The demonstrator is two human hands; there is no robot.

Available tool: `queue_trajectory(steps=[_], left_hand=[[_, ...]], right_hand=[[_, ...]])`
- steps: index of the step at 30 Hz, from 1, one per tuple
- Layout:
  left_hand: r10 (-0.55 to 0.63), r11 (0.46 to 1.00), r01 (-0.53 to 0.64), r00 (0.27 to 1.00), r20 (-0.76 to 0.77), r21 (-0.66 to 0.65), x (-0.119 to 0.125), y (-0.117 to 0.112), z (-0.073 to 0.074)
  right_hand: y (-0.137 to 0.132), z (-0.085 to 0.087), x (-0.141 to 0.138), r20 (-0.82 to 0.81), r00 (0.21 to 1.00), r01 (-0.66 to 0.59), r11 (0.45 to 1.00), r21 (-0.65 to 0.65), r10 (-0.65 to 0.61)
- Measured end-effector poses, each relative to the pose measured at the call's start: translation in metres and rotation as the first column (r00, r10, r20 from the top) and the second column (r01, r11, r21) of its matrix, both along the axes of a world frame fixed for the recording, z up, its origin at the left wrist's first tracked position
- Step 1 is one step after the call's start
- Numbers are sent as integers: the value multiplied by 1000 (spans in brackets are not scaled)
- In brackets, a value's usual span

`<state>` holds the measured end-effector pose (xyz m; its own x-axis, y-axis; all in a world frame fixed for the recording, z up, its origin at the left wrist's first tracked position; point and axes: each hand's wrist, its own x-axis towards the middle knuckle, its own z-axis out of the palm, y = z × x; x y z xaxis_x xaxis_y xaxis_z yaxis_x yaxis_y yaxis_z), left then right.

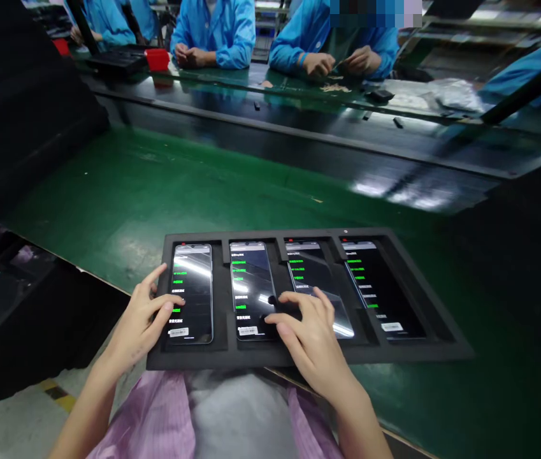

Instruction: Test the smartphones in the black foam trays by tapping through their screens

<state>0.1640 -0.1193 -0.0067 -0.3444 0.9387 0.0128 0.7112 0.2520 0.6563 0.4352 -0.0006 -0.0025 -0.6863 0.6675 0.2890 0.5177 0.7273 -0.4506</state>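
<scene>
A black foam tray [260,357] lies at the near edge of the green bench, with several smartphones in its slots. Their lit dark screens show lists with green lines. My left hand [143,319] is at the tray's left side, fingers apart, with a fingertip at the leftmost smartphone [198,287]. My right hand [315,331] reaches across the third smartphone [306,268] and covers part of it. Its fingers are spread and point at the lower right of the second smartphone [251,280]. The rightmost smartphone [385,293] lies apart from both hands.
The green bench [213,182] stretches beyond the tray to a dark raised strip [270,131]. Behind it, people in blue coats sit at another bench, near a red box [157,59] and plastic bags [456,95]. Dark partitions stand left and right.
</scene>
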Motion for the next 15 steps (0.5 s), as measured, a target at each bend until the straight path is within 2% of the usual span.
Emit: queue_trajectory(steps=[3, 8, 11, 15], left_hand=[[12, 1000, -12, 1000, 10, -24, -1, 8, 3], [106, 994, -108, 991, 78, 19, -3, 18, -2], [148, 986, -159, 974, 171, 50, -3, 19, -7], [233, 957, -276, 914, 331, 88, -3, 17, -14]], right_hand=[[5, -2, -8, 59, 998, 34, 999, -32, -33], [13, -13, -12, 85, 980, 172, 982, 80, -178], [14, -15, -10, 73, 984, 157, 982, 104, -165], [13, -14, -8, 39, 992, 113, 987, 117, -118]])
